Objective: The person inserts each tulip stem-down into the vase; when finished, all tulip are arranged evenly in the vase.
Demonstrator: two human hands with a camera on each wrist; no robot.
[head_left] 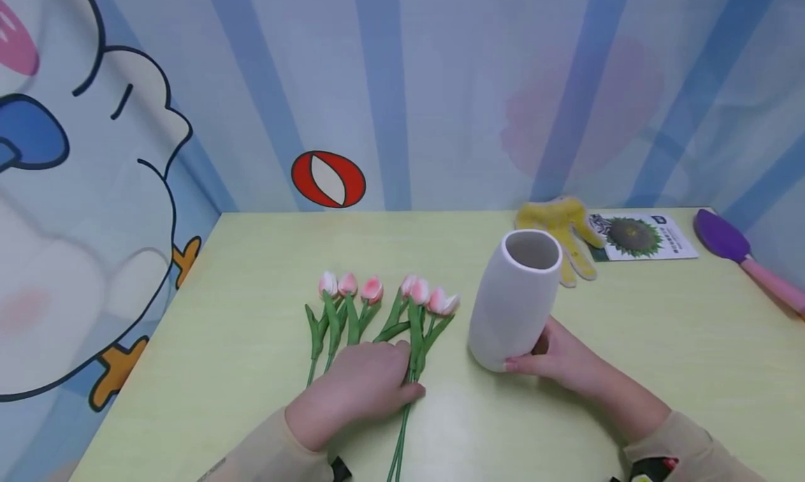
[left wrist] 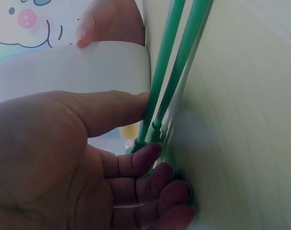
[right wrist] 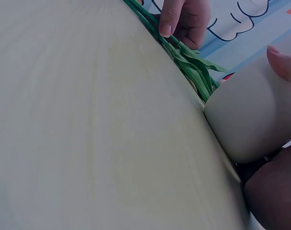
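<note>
A white vase [head_left: 514,300] stands slightly tilted on the table, its mouth upward. My right hand [head_left: 569,356] grips it low on the right side, thumb near the base. Pink-and-white artificial tulips [head_left: 418,321] lie to the vase's left, green stems toward me. My left hand [head_left: 361,381] is over their stems, thumb against them and fingers curled at the other side. The left wrist view shows the stems [left wrist: 167,72] between thumb and fingertips. Other tulips [head_left: 349,307] lie left of these, their lower stems partly hidden by the left hand.
Behind the vase lies a yellow glove [head_left: 560,223], partly over a printed card with a plant picture [head_left: 648,237]. A purple-headed trowel with a pink handle [head_left: 723,237] lies at the right edge. A patterned cloth wall [head_left: 440,119] borders the table [head_left: 251,272].
</note>
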